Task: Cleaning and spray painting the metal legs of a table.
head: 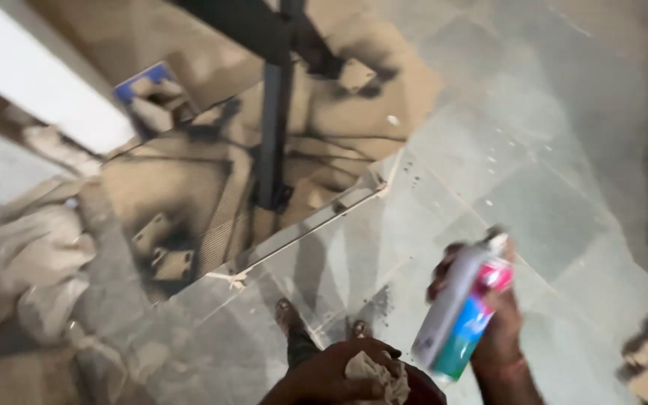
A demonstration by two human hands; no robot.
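A person stands on a grey tiled floor (549, 210), seen from above, with both hands raised in the lower part of the view. The right hand (493, 315) is wrapped around a spray can (463, 307) — a smooth cylinder, white along its upper side with pink and teal-blue bands on the label — held tilted, nozzle end up and away from the body, base pointing back toward the wrist. The fingers curl over the can's top near the nozzle; motion blur softens the details there. The left hand (331, 371) is closed around a crumpled cloth (376, 375), pale beige and soft-looking, bunched into folds against the palm at the bottom edge of the frame. The two hands are near each other but not touching.

Below them, the person's feet (286, 315) show on the floor's pale stone tiles, which are speckled with small white flecks. Ahead lies flat brown cardboard (324, 112), its surface clouded with dark, sooty overspray — the staining heaviest around a dark metal post (270, 135) that stands upright on it. A light metal strip (309, 229) runs along the cardboard's near edge. Off the cardboard's left edge sits a heap of rumpled grey sheeting (31, 270).
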